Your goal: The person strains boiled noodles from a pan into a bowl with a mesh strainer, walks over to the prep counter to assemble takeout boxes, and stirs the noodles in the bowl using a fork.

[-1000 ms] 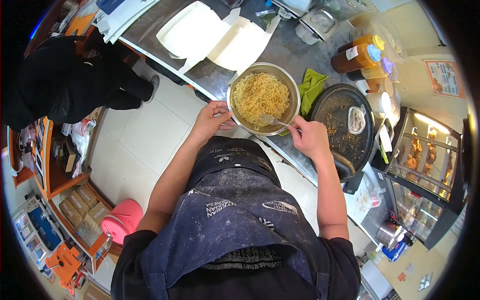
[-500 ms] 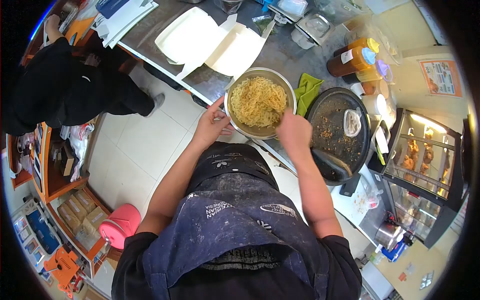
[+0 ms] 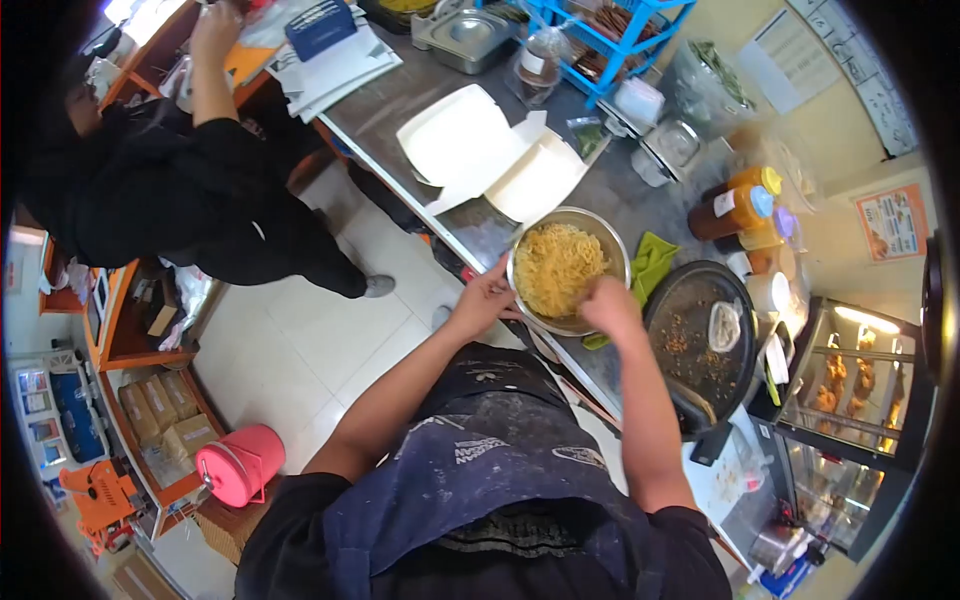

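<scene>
A metal bowl (image 3: 622, 243) of yellow noodles (image 3: 556, 268) stands near the counter's front edge. At its left rim is my left hand (image 3: 484, 299), with the thumb and fingers around the rim. My right hand (image 3: 609, 309) is closed over the bowl's lower right part; the fork it held earlier is hidden now. Behind the bowl lies an open white takeaway box (image 3: 541, 180). A green cloth (image 3: 654, 264) lies just right of the bowl, beside a round black pan (image 3: 699, 310) with crumbs and a small plastic bag on it.
Sauce bottles (image 3: 725, 212) and metal containers (image 3: 668, 152) stand at the back right. A blue rack (image 3: 622, 45) is at the top. Right of the pan is a lit food cabinet (image 3: 846, 385). A person in black (image 3: 190, 195) stands at left; a pink bucket (image 3: 240, 466) is on the floor.
The view has shifted, so the counter appears lower and further right, with more of its back showing. My right hand stays over the noodles. The person at left has an arm raised further.
</scene>
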The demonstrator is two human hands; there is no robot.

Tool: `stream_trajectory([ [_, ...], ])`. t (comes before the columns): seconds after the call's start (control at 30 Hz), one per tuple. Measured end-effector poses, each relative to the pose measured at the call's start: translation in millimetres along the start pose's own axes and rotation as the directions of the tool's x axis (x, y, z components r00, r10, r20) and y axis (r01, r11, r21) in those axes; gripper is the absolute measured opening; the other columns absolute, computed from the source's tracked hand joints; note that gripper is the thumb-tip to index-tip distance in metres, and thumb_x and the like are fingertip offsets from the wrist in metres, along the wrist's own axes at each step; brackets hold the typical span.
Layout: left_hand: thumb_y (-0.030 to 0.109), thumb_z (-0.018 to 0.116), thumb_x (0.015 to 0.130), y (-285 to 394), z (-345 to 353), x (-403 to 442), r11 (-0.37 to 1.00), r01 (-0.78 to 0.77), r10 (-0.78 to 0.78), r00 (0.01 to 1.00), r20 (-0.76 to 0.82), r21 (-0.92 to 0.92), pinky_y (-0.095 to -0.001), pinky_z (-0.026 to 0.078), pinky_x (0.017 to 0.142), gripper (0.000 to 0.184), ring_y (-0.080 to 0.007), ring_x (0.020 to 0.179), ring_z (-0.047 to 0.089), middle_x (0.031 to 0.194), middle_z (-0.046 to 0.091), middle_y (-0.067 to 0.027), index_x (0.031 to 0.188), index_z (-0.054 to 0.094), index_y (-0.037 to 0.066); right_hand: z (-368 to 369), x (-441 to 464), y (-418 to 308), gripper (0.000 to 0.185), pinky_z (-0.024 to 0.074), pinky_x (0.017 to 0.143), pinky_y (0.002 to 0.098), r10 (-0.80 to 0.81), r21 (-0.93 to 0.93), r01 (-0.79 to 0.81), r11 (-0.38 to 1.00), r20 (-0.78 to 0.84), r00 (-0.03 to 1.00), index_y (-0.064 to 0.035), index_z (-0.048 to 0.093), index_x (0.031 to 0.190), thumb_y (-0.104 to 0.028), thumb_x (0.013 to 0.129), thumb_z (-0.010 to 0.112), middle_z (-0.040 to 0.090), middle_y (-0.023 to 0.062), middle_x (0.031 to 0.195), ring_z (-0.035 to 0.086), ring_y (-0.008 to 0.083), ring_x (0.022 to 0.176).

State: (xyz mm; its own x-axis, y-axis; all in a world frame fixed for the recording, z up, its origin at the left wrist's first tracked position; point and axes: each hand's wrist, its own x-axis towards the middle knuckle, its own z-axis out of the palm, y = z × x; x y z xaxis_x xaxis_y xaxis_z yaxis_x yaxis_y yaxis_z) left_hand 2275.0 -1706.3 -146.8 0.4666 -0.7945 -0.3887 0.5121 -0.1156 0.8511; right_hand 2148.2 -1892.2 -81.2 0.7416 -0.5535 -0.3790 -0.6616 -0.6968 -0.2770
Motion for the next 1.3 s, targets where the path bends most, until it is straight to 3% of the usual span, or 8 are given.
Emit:
stream_trajectory([
  [0.13,-0.003,0.051,0.088,-4,-2,2,0.999,0.022,-0.021,0.999,0.027,-0.031,-0.0298,0.058,0.069,0.071,-0.0166,0.077,0.063,0.086,0.052,-0.0031,0.147,0.015,0.014,-12,6,5,0.022,0.0489,0.073,0.0442,0.22,0.088,-0.205,0.975,-0.207,0.953,-0.0012,0.065,0.079,-0.023,0.076,0.062,0.065,0.0197,0.077,0.063,0.0347,0.082],
  [0.33,-0.003,0.051,0.088,-1,5,3,0.997,-0.004,0.0,0.999,-0.041,-0.079,-0.0306,0.058,0.069,0.069,-0.0188,0.074,0.064,0.087,0.051,-0.0045,0.146,0.019,0.015,25,17,39,0.024,0.0432,0.058,0.035,0.136,0.598,0.034,0.801,-0.236,0.962,-0.0008,0.057,0.07,-0.02,0.078,0.068,0.057,0.0118,0.061,0.056,0.0231,0.059],
  [0.67,0.013,0.055,0.092,-19,7,-43,0.997,0.009,0.012,0.962,-0.273,0.076,-0.0258,0.05,0.064,0.044,-0.014,0.081,0.06,0.093,0.058,-0.0026,0.134,0.042,0.012,-33,-33,49,0.022,0.041,0.052,0.0331,0.012,0.528,0.185,0.829,-0.348,0.937,-0.0008,0.054,0.071,-0.016,0.082,0.065,0.057,0.0115,0.06,0.054,0.0204,0.053],
  [0.77,0.01,0.059,0.087,-71,-20,-80,0.998,-0.049,0.057,0.951,-0.303,0.033,-0.026,0.05,0.062,0.046,-0.0117,0.076,0.057,0.089,0.057,-0.0019,0.13,0.043,0.005,-25,-30,44,0.015,0.045,0.061,0.0426,-0.091,0.39,0.24,0.889,-0.363,0.927,-0.001,0.056,0.076,-0.015,0.082,0.059,0.061,0.0206,0.073,0.059,0.0398,0.07],
  [0.93,0.019,0.066,0.084,-104,-62,-170,0.975,0.083,0.06,0.79,-0.611,0.204,-0.0267,0.05,0.06,0.042,-0.0123,0.072,0.062,0.09,0.061,-0.0042,0.123,0.053,0.007,7,-45,18,0.039,0.0472,0.074,0.0462,-0.12,0.09,0.143,0.986,-0.223,0.967,0.0013,0.049,0.107,-0.024,0.08,0.061,0.062,0.0237,0.087,0.059,0.0411,0.079],
  [1.13,0.021,0.068,0.08,-146,-134,-261,0.958,0.084,0.188,0.534,-0.824,0.273,-0.028,0.051,0.065,0.044,-0.0162,0.075,0.064,0.086,0.066,-0.0077,0.119,0.056,0.003,8,-92,-59,0.061,0.0486,0.078,0.0462,-0.308,-0.571,-0.057,0.819,-0.523,0.795,0.0032,0.048,0.115,-0.041,0.076,0.067,0.062,0.0275,0.097,0.063,0.0384,0.088],
  [1.2,0.021,0.068,0.08,-147,-158,-301,0.97,0.071,0.167,0.503,-0.848,0.232,-0.0279,0.051,0.065,0.044,-0.016,0.073,0.065,0.085,0.066,-0.0069,0.118,0.056,0.002,16,-98,-104,0.06,0.0493,0.077,0.0445,-0.033,-0.401,0.026,0.916,-0.01,0.999,0.0034,0.062,0.097,-0.053,0.077,0.061,0.065,0.0232,0.087,0.064,0.0368,0.088],
  [1.3,0.02,0.067,0.08,-154,-194,-374,0.958,0.142,0.19,0.343,-0.92,0.251,-0.0285,0.051,0.064,0.043,-0.0157,0.07,0.065,0.085,0.067,-0.0065,0.118,0.056,0.003,76,-101,-166,0.058,0.0508,0.077,0.0414,-0.11,-0.434,0.223,0.873,0.27,0.957,-0.0032,0.069,0.084,-0.059,0.077,0.058,0.067,0.0198,0.084,0.066,0.0332,0.086],
])
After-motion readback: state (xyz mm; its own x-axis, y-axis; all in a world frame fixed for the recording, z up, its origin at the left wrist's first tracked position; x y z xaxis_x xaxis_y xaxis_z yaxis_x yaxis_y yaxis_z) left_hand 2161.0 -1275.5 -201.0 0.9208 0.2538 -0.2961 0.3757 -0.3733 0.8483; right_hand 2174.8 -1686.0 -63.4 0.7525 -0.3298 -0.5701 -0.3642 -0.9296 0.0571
